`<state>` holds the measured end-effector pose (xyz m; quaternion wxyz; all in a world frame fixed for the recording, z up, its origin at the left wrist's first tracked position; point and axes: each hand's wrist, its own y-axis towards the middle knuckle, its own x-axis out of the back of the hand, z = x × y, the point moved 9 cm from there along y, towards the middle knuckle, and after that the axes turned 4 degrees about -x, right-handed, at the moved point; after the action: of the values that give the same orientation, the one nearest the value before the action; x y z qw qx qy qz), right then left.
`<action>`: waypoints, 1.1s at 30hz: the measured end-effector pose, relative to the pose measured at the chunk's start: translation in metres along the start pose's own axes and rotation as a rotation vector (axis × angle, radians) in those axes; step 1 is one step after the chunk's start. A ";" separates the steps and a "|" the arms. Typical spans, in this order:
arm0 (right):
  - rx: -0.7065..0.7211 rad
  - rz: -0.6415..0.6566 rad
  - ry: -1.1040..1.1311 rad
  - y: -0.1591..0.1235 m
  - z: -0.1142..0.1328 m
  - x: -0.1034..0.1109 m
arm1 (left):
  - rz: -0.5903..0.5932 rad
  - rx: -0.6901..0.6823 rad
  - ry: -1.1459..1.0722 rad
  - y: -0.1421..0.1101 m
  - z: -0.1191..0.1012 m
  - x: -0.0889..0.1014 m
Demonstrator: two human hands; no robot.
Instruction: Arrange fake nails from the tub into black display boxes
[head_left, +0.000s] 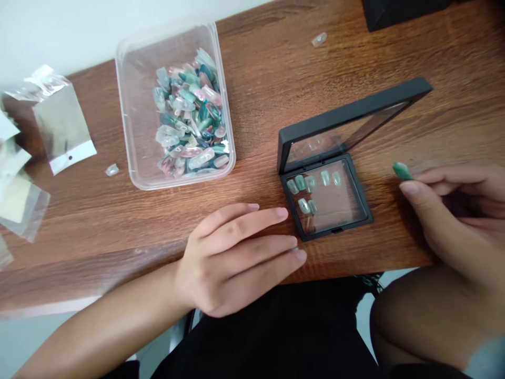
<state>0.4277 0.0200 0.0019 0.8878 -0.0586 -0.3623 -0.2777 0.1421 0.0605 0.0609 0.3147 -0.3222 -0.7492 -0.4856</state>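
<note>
A green press-on nail point(401, 170) is pinched between the thumb and forefinger of my right hand point(461, 210), above the wood to the right of a small black display case point(366, 208). The case's framed lid point(351, 113) stands raised on its hinge. Inside, several pale green press-on nails point(310, 183) lie on a clear film in two uneven rows. My left hand point(232, 252) rests with its fingers stretched towards the left edge of the case, its thumb hidden below. A tiny bluish speck shows between two of its fingertips, too small to name.
A clear plastic tub point(134, 131) full of mixed press-on nails stands at the upper left of the wooden table point(256, 68). Loose nails lie beside the tub point(112, 169) and at the back. Clear packets point(65, 129) lie far left; a black object point(402, 11) stands at the top right.
</note>
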 end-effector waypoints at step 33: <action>0.095 -0.043 -0.020 0.006 -0.001 -0.003 | -0.619 0.325 -0.617 -0.020 0.050 0.042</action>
<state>0.4296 0.0260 -0.0008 0.8797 -0.0111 -0.3852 -0.2787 0.0930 0.1080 0.0669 -0.0361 -0.1594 -0.9351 -0.3145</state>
